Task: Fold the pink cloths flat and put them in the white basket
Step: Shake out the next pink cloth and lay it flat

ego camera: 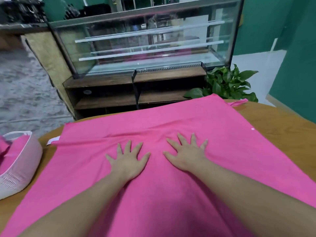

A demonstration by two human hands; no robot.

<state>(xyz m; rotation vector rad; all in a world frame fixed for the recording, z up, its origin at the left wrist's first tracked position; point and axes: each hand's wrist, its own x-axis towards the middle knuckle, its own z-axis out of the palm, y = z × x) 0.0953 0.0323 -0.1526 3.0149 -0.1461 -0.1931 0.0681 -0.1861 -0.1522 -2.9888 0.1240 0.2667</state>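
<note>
The pink cloth (171, 194) lies spread on the table (282, 127); the left hand (127, 162) and right hand (185, 153) press flat on it, fingers spread wide. If they push unevenly, the wrinkle could stay; the white basket (25, 159) sits close and might get bumped.

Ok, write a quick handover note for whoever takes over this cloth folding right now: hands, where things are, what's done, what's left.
Left hand and right hand: both flat, fingers spread, pressing the middle of the pink cloth; neither grips anything.
The cloth lies spread open on the wooden table, with a wrinkle running left from the hands.
The white basket stands at the table's left edge, pink cloth already inside.
Done: some cloth is in the basket.
Left: smooth this cloth, fold it flat, put it in the basket.
</note>
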